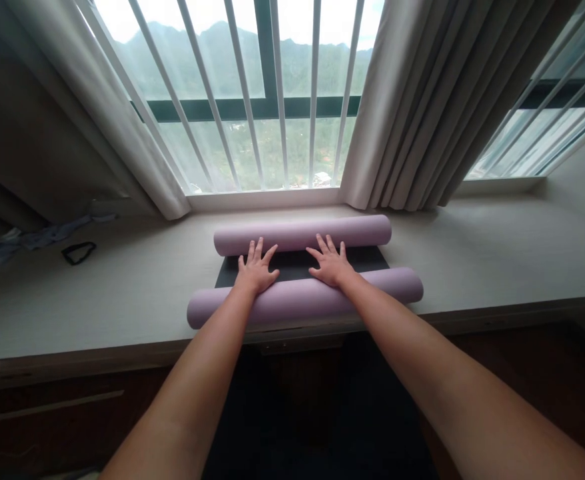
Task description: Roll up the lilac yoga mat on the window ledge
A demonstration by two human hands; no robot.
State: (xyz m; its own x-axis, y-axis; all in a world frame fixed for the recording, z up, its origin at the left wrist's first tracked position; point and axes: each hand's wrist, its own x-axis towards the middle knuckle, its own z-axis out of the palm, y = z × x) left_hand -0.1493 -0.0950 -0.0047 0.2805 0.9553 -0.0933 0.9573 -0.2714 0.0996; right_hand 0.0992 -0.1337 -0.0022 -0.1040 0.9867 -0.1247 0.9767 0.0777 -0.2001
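A mat lies on the window ledge, rolled up from both ends into two pink rolls with a dark flat strip (pixel 292 267) between them. The far roll (pixel 302 233) is by the window, and the near roll (pixel 297 300) lies along the ledge's front edge. My left hand (pixel 257 268) rests with spread fingers on the left part of the strip, fingertips at the far roll. On the right part, my right hand (pixel 331 262) lies the same way, its fingers apart and reaching the far roll. Both wrists pass over the near roll. Neither hand grips anything.
The pale ledge (pixel 497 253) runs across the view below a barred window (pixel 252 147). Grey curtains hang left (pixel 107 113) and right (pixel 412 113). A black loop (pixel 78 253) and crumpled cloth (pixel 47 235) lie on the left.
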